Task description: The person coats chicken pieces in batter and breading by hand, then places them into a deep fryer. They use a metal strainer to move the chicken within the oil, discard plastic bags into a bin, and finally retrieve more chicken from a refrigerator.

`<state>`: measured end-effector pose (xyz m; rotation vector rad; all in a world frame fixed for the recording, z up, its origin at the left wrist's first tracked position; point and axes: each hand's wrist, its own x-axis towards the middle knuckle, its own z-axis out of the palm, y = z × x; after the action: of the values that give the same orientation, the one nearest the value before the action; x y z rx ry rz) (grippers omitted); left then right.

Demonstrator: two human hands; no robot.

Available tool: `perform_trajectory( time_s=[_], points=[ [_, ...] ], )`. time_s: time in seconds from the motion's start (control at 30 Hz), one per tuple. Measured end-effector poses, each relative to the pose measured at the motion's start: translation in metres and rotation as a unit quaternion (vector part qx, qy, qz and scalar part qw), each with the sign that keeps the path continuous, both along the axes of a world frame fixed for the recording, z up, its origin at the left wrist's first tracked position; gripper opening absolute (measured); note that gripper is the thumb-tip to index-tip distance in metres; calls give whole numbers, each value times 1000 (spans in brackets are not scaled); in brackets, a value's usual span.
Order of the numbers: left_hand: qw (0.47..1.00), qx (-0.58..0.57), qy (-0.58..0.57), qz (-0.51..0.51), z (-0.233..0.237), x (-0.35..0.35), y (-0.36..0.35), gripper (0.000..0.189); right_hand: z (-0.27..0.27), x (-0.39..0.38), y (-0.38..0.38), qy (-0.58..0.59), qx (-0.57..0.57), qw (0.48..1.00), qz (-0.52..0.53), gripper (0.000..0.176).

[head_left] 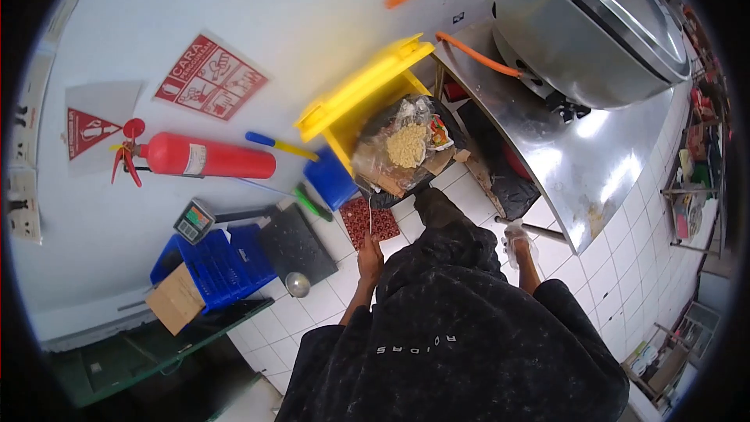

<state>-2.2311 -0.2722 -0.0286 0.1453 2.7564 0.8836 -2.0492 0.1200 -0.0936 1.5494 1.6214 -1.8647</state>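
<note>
In the head view, my two hands are well apart, one on each side of my black top (461,336). My left hand (370,262) is closed around a thin, silvery rod (370,220), which points away from me toward the near edge of an open yellow plastic bin (337,148). My right hand (520,244) wears a clear plastic glove and hangs near the right side of my body; I cannot tell whether its fingers grip anything.

The bin stands ahead of me against the pale wall (312,16), its lid raised. Inside its black liner, a pale yellow, crumbly heap (407,146) lies among crumpled clear plastic and brown cardboard pieces.

On the white tiled floor (573,273), a reddish-brown patterned mat (383,223) lies just beyond my left hand. Left of the bin is a blue dustpan (331,180), with a green brush (313,203) near it. Farther left, a red fire extinguisher (209,156) shows against the wall, and nearer to me is a blue plastic crate (234,267).

To the right, a shiny steel table (582,168) bears a large grey metal vessel (574,43).
</note>
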Motion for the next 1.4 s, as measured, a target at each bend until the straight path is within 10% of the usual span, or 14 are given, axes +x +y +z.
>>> perform_trajectory(
  time_s=[0.5, 0.67, 0.8, 1.07, 1.13, 1.17, 1.23, 1.33, 1.4],
  points=[
    [997, -4, 74, -8, 46, 36, -38, 35, -38, 70, -59, 52, 46, 996, -48, 15],
    [988, 61, 5, -144, 84, 85, -34, 32, -50, 176, -89, 34, 103, 993, -47, 13],
    [954, 132, -39, -266, 128, 122, 9, 33, -39, 272, -121, -36, -27, 969, -243, 14],
    [862, 209, -77, -456, 164, 192, 122, 34, -85, 411, -182, -77, 179, 954, -227, 20],
    [830, 198, -66, -518, 159, 216, 145, 35, -159, 455, -196, -180, 315, 929, -72, 38],
    [822, 177, -106, -530, 161, 231, 158, 35, -225, 477, -221, -100, 441, 876, -165, 39],
    [797, 141, -175, -561, 158, 266, 184, 35, -226, 490, -216, -230, 372, 882, -175, 33],
    [743, 92, -209, -630, 142, 330, 231, 35, -27, 499, -180, -237, 248, 896, -282, 39],
    [703, 87, -265, -654, 123, 378, 261, 35, -37, 551, -194, -222, 266, 864, -366, 29]
  ],
)
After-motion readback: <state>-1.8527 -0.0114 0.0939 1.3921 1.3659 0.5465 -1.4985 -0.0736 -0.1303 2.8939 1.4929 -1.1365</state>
